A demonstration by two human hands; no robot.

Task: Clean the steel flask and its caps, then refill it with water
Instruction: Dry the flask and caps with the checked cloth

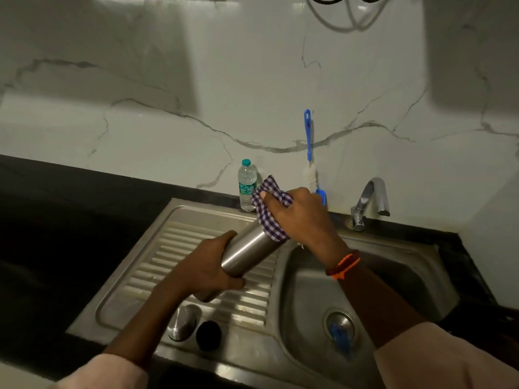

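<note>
The steel flask [248, 249] is tilted above the ribbed drainboard, its top end pointing up and to the right. My left hand [205, 269] grips its lower body. My right hand [297, 214] holds a purple checked cloth [269, 211] wrapped over the flask's top end, which is hidden under it. A steel cap [182, 322] and a black inner cap [208, 335] lie side by side on the drainboard near the front edge.
A steel sink basin [398, 279] with a drain [339, 325] lies on the right, and a tap [369, 202] stands behind it. A plastic water bottle [247, 185] stands by the wall. A blue bottle brush [310, 153] leans on the marble wall. Dark counter [56, 220] extends left.
</note>
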